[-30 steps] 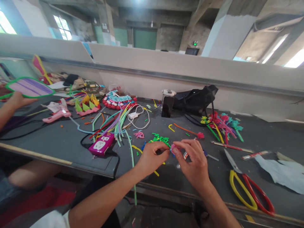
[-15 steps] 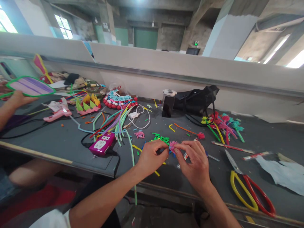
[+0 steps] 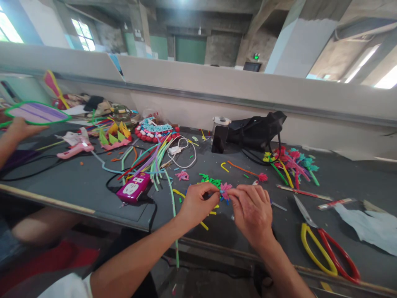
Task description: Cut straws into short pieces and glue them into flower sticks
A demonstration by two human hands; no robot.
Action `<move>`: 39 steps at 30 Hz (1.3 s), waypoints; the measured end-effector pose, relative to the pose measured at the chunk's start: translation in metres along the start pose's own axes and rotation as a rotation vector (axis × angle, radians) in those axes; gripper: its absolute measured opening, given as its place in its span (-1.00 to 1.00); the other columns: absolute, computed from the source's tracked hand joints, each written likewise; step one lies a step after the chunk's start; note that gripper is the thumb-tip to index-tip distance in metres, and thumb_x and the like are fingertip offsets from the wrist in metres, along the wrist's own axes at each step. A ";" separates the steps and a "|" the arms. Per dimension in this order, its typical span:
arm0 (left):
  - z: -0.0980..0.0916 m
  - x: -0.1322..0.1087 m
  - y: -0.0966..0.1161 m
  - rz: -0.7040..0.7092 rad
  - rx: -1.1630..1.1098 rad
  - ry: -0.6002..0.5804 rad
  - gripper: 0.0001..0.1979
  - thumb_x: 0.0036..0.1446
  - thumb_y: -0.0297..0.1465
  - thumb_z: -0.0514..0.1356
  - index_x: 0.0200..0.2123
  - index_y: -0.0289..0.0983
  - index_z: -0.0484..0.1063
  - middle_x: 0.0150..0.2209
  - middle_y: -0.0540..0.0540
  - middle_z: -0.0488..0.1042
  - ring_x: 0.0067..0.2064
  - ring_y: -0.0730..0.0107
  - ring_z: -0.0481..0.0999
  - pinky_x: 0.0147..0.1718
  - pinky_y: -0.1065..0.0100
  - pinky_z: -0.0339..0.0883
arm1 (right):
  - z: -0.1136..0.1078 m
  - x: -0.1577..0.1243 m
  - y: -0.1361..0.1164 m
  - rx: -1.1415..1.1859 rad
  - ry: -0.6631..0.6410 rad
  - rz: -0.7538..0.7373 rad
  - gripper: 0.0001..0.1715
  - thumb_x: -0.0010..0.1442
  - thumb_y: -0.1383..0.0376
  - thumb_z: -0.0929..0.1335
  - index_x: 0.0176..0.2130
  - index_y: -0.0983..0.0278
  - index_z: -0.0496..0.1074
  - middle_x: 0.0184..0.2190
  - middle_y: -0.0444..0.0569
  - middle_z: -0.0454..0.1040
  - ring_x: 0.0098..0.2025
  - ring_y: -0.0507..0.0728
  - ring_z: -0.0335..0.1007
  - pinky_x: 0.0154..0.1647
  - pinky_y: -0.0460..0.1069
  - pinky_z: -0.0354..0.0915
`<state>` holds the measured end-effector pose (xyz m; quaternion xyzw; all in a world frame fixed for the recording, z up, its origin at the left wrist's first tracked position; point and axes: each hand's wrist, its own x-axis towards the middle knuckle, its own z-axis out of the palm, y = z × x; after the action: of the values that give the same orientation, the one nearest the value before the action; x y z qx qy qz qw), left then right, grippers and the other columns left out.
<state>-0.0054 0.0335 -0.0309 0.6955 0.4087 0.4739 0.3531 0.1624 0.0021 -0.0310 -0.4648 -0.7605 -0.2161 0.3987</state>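
Note:
Between my two hands is a small pink pipe-cleaner flower (image 3: 226, 190) with a bluish centre. My left hand (image 3: 200, 206) pinches it from the left, thumb and forefinger closed. From the other side, my right hand (image 3: 252, 211) grips a petal of it between thumb and fingertips. Under and behind the hands lie cut green pipe-cleaner pieces (image 3: 211, 181), with some blue and yellow bits. Short pink pieces (image 3: 182, 176) rest to the left. An orange stem with a red flower (image 3: 262, 177) lies just beyond my right hand.
Scissors (image 3: 313, 236) with yellow and red handles lie at right. Finished flowers (image 3: 294, 161) are heaped near a black bag (image 3: 260, 132). At left are a purple box (image 3: 134, 188), a pink glue gun (image 3: 76, 150) and a co-worker's hand (image 3: 23, 130) holding a purple, green-edged piece.
My right-hand fingers have drawn closer together on the flower's right side, and its petals look more spread. The co-worker's hand and purple piece have shifted slightly left.

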 end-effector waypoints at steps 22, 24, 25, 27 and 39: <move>0.001 0.000 0.000 -0.240 -0.302 -0.079 -0.87 -0.01 -0.38 0.23 -0.49 -0.34 0.50 -0.55 0.01 0.41 -0.48 0.50 0.30 -0.46 0.45 0.16 | 0.005 -0.002 -0.002 0.058 0.053 0.105 -0.96 0.24 0.34 0.38 -0.27 0.25 0.48 -0.33 -0.02 0.49 -0.26 0.15 0.33 -0.19 0.07 0.23; 0.001 0.000 0.000 -0.235 -0.298 -0.081 -0.87 0.00 -0.38 0.23 -0.49 -0.33 0.50 -0.55 0.01 0.41 -0.48 0.50 0.31 -0.46 0.46 0.16 | 0.005 -0.002 -0.002 0.059 0.050 0.103 -0.96 0.24 0.34 0.38 -0.27 0.25 0.48 -0.33 -0.02 0.49 -0.27 0.15 0.33 -0.20 0.07 0.23; 0.001 0.000 -0.001 -0.231 -0.294 -0.083 -0.87 0.00 -0.38 0.23 -0.49 -0.33 0.50 -0.55 0.02 0.41 -0.49 0.51 0.31 -0.47 0.46 0.16 | 0.005 -0.002 -0.002 0.060 0.051 0.099 -0.96 0.23 0.34 0.38 -0.27 0.24 0.48 -0.33 -0.03 0.48 -0.27 0.15 0.33 -0.20 0.07 0.24; 0.001 0.000 -0.001 -0.219 -0.281 -0.085 -0.87 0.01 -0.38 0.22 -0.48 -0.33 0.50 -0.56 0.01 0.42 -0.49 0.50 0.32 -0.48 0.46 0.16 | 0.005 -0.002 -0.002 0.072 0.057 0.091 -0.96 0.23 0.35 0.38 -0.26 0.24 0.48 -0.34 -0.04 0.48 -0.28 0.14 0.33 -0.20 0.06 0.24; 0.000 -0.004 -0.006 0.234 0.201 0.091 -0.86 0.10 -0.52 0.16 -0.39 -0.27 0.53 -0.48 -0.03 0.49 -0.42 0.43 0.45 -0.39 0.42 0.22 | -0.001 -0.001 0.001 0.156 0.125 0.136 -0.84 0.17 0.38 0.40 -0.19 0.26 0.45 -0.34 -0.03 0.51 -0.27 0.15 0.38 -0.19 0.10 0.30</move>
<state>-0.0078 0.0323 -0.0373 0.7479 0.3858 0.4997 0.2051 0.1638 0.0018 -0.0312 -0.4687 -0.7153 -0.1572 0.4940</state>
